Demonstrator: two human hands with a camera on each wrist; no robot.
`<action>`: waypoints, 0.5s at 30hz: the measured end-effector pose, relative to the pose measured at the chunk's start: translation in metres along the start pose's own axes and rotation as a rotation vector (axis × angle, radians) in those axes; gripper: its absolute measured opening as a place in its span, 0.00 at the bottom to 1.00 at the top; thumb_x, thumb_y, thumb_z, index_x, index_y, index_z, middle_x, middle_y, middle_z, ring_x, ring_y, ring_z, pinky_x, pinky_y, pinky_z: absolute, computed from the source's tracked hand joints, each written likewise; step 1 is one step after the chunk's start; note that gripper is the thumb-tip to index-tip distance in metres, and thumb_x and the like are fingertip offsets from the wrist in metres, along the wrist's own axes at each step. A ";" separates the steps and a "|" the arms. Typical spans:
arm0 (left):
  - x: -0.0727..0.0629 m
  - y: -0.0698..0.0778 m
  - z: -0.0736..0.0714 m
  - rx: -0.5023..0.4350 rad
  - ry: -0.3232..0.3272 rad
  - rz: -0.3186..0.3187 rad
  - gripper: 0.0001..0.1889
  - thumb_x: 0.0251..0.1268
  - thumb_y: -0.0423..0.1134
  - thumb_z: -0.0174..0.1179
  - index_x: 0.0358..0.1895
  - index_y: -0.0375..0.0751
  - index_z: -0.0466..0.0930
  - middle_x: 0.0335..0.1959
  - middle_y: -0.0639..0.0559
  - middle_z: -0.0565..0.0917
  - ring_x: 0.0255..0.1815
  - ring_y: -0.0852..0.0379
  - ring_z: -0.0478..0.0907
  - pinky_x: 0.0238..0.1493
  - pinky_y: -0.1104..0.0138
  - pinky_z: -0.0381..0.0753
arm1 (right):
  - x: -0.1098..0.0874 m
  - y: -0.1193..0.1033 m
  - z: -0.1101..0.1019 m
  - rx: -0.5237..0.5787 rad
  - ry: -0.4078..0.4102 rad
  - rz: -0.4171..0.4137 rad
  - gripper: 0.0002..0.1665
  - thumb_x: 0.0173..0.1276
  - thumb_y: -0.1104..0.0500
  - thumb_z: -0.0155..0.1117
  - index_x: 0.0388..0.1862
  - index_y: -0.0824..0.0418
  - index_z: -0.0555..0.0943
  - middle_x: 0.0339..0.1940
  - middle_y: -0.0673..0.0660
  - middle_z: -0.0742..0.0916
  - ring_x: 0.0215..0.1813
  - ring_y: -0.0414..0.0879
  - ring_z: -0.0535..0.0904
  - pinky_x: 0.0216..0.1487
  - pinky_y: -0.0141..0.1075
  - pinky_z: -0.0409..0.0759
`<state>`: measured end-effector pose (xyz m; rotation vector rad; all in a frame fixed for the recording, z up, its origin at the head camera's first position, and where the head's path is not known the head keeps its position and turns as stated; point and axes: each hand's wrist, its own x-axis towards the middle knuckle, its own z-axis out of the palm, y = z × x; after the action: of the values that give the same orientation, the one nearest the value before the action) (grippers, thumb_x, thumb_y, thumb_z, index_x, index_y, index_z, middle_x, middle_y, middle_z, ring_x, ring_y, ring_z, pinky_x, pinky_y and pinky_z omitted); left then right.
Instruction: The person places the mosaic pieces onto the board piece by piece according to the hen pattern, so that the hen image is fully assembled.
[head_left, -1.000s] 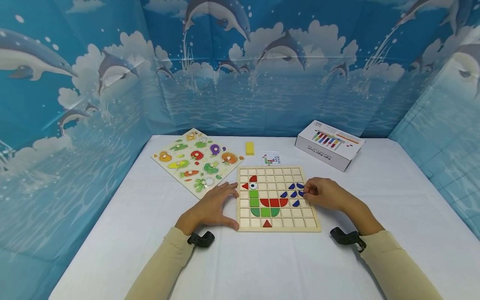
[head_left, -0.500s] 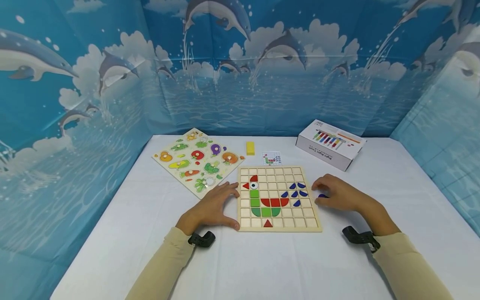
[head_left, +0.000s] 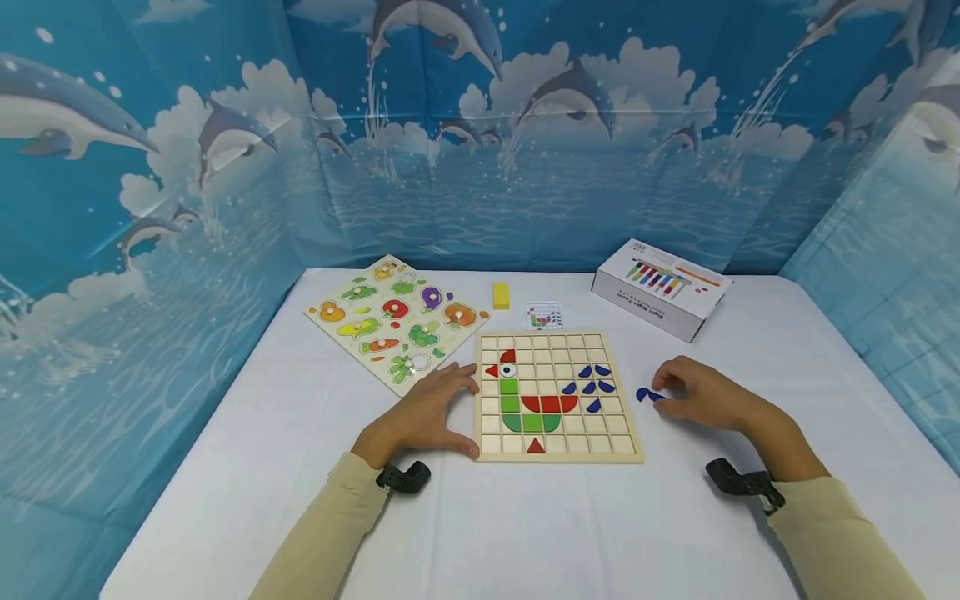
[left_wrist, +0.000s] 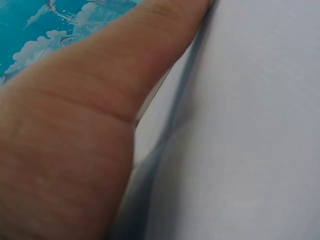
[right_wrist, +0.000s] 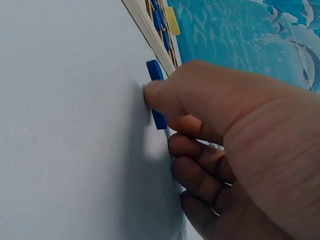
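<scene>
In the head view, the wooden grid board (head_left: 594,447) lies before me with red, green and blue pieces in its cells, forming a bird shape. My left hand (head_left: 420,417) rests at the board's left edge, thumb and fingers spread against it; its wrist view shows mostly the hand's side and white cloth. To the right of the board, my right hand (head_left: 701,396) pinches a dark blue piece (right_wrist: 158,120) between thumb and fingers, close over the table. The thumb hides the piece's middle. Several blue leaf-shaped pieces (head_left: 588,387) sit in the board's right part.
A small pattern card (head_left: 543,316) and a yellow block (head_left: 500,296) lie behind the board. A vegetable puzzle board (head_left: 397,321) stands back left, close to the left hand. At back right is a white box (head_left: 660,287). Blue dolphin curtains (head_left: 480,208) surround the white-covered table (head_left: 525,525).
My right hand has let go of a blue piece at the board's right side and moved right, off the board, to blue on the tablecloth. The left hand has stayed in place.
</scene>
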<state>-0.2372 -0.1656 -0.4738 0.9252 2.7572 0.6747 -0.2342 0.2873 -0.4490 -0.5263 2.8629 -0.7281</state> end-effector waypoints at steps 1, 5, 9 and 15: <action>0.000 0.000 0.000 0.001 0.000 0.000 0.49 0.35 0.79 0.70 0.62 0.58 0.70 0.81 0.60 0.55 0.82 0.53 0.44 0.78 0.54 0.43 | -0.001 0.000 -0.001 -0.002 -0.002 0.012 0.13 0.62 0.61 0.75 0.42 0.59 0.80 0.42 0.54 0.81 0.48 0.53 0.76 0.58 0.57 0.78; 0.000 0.001 0.000 0.003 -0.002 -0.001 0.49 0.35 0.79 0.70 0.62 0.58 0.70 0.81 0.60 0.54 0.82 0.54 0.44 0.78 0.56 0.43 | -0.001 0.002 -0.001 -0.001 -0.006 0.050 0.10 0.63 0.62 0.73 0.39 0.58 0.79 0.39 0.52 0.80 0.45 0.52 0.75 0.56 0.55 0.80; 0.000 0.001 0.000 0.004 0.002 0.001 0.49 0.35 0.78 0.71 0.62 0.58 0.70 0.81 0.60 0.55 0.82 0.53 0.44 0.78 0.55 0.44 | 0.001 0.003 -0.001 -0.011 -0.003 0.051 0.09 0.64 0.63 0.72 0.39 0.59 0.79 0.38 0.52 0.80 0.44 0.51 0.75 0.54 0.52 0.80; 0.000 0.001 0.000 0.005 0.006 0.004 0.48 0.36 0.78 0.71 0.62 0.57 0.70 0.81 0.58 0.56 0.82 0.52 0.45 0.78 0.53 0.45 | 0.001 0.001 -0.001 -0.017 -0.013 0.063 0.09 0.64 0.62 0.72 0.39 0.59 0.79 0.38 0.52 0.80 0.44 0.50 0.75 0.54 0.52 0.81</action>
<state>-0.2365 -0.1650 -0.4739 0.9322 2.7641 0.6724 -0.2360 0.2879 -0.4488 -0.4398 2.8618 -0.6881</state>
